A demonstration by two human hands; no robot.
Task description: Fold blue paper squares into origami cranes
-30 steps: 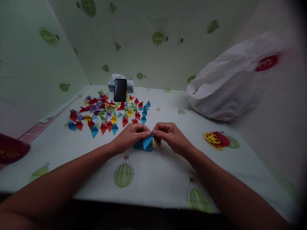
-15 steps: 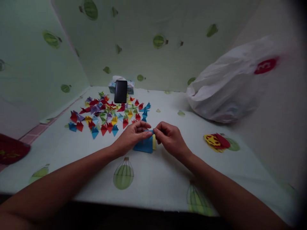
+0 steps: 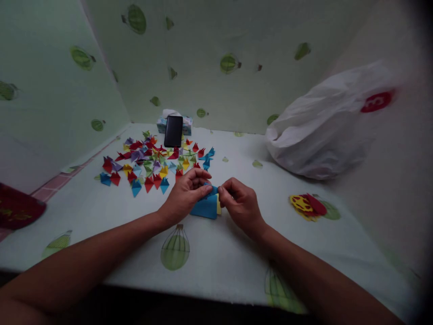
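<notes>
A small folded piece of blue paper [image 3: 213,190] is pinched between my two hands, just above the table. My left hand [image 3: 189,192] holds its left part between thumb and fingers. My right hand [image 3: 241,201] grips its right end with thumb and forefinger. Below them lies a flat stack of blue paper [image 3: 205,208], with a yellow sheet [image 3: 219,206] showing at its right edge. Beyond my left hand, many folded paper cranes [image 3: 149,183] in red, blue, yellow, green and purple are spread out. Fingers cover much of the held paper, so its exact shape is unclear.
A black phone [image 3: 173,131] leans on a tissue box [image 3: 161,125] at the back. To the right are a white plastic bag [image 3: 314,131] and red and yellow paper cut-outs [image 3: 307,206]. A dark red object [image 3: 20,207] is at the left edge.
More of the folded blue paper now shows between my fingers, which have shifted slightly. The whole view has moved a little; the things on the table stay in place.
</notes>
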